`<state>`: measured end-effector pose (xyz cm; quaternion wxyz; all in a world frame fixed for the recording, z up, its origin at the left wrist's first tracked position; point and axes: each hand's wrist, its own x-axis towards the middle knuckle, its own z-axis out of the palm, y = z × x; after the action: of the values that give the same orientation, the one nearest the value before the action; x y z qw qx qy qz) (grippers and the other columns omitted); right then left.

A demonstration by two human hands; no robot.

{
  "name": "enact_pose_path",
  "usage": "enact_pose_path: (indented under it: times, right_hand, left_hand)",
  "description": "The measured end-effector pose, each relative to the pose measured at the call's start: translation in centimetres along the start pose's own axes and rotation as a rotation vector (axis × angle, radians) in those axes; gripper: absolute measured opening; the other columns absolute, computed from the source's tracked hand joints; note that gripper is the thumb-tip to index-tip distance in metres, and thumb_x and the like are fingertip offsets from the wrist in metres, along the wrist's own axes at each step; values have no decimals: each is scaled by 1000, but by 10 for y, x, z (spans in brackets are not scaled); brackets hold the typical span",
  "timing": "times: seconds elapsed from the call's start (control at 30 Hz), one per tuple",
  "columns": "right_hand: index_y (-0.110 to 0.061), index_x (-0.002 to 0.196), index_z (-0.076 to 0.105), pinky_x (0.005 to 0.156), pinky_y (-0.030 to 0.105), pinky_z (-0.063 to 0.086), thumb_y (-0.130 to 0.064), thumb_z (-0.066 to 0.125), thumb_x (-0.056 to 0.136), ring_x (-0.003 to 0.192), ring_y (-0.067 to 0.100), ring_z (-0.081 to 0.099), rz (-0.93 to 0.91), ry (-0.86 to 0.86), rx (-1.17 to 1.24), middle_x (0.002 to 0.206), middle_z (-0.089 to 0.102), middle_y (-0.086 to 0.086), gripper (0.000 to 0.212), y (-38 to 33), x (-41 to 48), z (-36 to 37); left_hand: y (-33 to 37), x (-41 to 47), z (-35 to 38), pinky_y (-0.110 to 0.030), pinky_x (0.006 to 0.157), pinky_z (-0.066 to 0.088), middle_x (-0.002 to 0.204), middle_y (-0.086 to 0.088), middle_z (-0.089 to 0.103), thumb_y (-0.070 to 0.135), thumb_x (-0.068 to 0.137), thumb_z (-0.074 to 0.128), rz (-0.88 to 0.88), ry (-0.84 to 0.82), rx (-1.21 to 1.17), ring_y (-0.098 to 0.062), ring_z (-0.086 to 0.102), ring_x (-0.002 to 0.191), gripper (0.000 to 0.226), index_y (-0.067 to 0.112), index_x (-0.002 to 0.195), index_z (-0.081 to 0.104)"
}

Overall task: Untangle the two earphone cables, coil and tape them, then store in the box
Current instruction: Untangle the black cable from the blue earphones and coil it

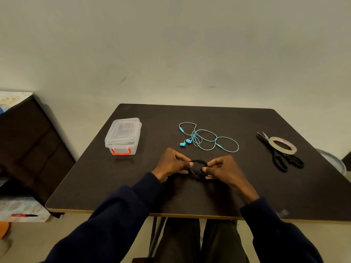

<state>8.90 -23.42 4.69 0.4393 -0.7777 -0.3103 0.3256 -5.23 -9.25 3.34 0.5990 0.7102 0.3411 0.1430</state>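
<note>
A black earphone cable (198, 161) is wound into a small coil just above the dark table (218, 196). My left hand (171, 163) pinches the coil's left side and my right hand (226, 170) pinches its right side. Behind them the light-blue earphone cable (208, 138) lies loose in several loops, its earbuds at the left end. A clear plastic box (123, 136) with a shut lid and red latch stands at the left. At the right, a roll of clear tape (282, 145) rests on black scissors (279, 158).
A plain wall runs behind the table. Dark wooden furniture (32, 145) stands to the left, with patterned cloth below it. A round metal object (332, 160) shows past the table's right edge. My legs are under the front edge.
</note>
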Motion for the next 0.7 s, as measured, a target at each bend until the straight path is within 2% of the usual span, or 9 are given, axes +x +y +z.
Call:
enact_pose_path:
  times: [0.13, 0.33, 0.5, 0.63, 0.7]
  right_hand:
    - [-8, 92, 71, 59, 19, 56, -10, 77, 84, 70, 13, 74, -3, -32, -21, 87, 75, 10, 10, 1, -2, 4]
    - [-11, 92, 70, 69, 29, 62, -13, 77, 84, 76, 16, 73, -9, -95, 19, 86, 74, 10, 11, 0, -2, 8]
    - [-11, 91, 73, 64, 24, 60, -11, 74, 87, 77, 13, 67, 5, -166, 4, 91, 71, 10, 5, -2, -1, 5]
    - [-11, 89, 73, 70, 27, 61, -9, 76, 85, 82, 16, 71, -5, -194, -20, 92, 73, 10, 5, 0, 1, 3]
    - [-8, 91, 74, 71, 27, 62, -6, 78, 82, 82, 18, 73, 1, -187, 42, 94, 75, 13, 10, 2, 1, 2]
  left_hand:
    - [-2, -4, -6, -25, 69, 62, 94, -17, 76, 4, 83, 77, -19, -20, -4, -20, 75, 82, 19, -2, 100, 74]
    - [-1, -8, -19, -25, 69, 62, 95, -14, 76, 2, 84, 75, -34, -33, -1, -17, 75, 81, 15, -1, 99, 75]
    - [1, -7, -23, -25, 70, 62, 96, -13, 76, 2, 84, 75, -30, -29, 57, -17, 74, 82, 14, 1, 99, 76]
    - [0, -7, -21, -26, 73, 62, 97, -11, 75, 3, 86, 73, -12, -39, 115, -18, 73, 85, 13, 5, 98, 76]
    - [0, -7, -22, -27, 74, 62, 98, -12, 75, 3, 86, 73, -1, -43, 116, -18, 72, 86, 14, 5, 99, 76]
